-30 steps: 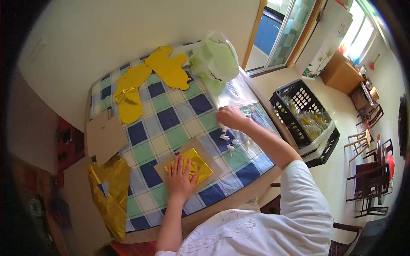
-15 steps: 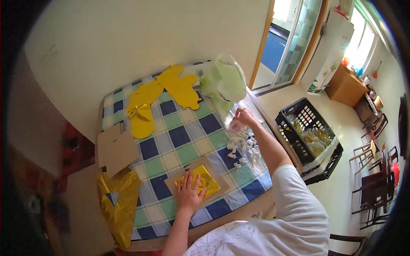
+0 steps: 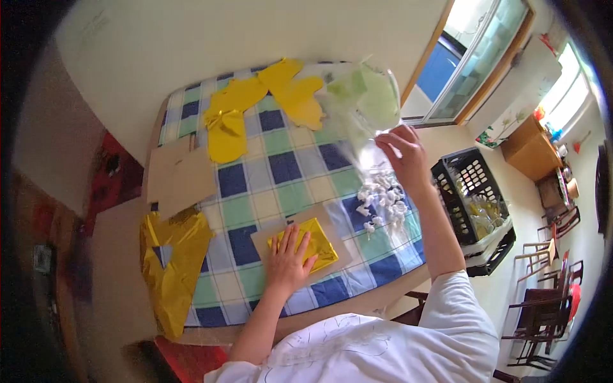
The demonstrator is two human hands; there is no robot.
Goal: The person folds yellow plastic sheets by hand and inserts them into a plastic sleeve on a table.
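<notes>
My left hand [image 3: 288, 260] lies flat with spread fingers on a gold foil-wrapped packet [image 3: 321, 246], which rests on a brown cardboard piece [image 3: 262, 242] near the bed's front edge. My right hand [image 3: 403, 150] is raised at the right, its fingertips pinched on the edge of a clear plastic bag [image 3: 370, 96] with green print. Below that hand, crumpled white bits [image 3: 383, 203] are heaped on the checkered sheet [image 3: 284, 169]. Yellow cut-out shapes [image 3: 227, 135] lie toward the wall.
Cardboard sheets [image 3: 179, 175] and a large gold foil sheet [image 3: 172, 274] lie at the left. On the floor at the right stands a black crate [image 3: 469, 191] with plastic-wrapped items. Farther right are a wooden cabinet [image 3: 530, 150] and dark chairs [image 3: 543, 306].
The view has shifted. My right hand has moved up and right, with the plastic bag at its fingertips. My left hand stays on the gold packet.
</notes>
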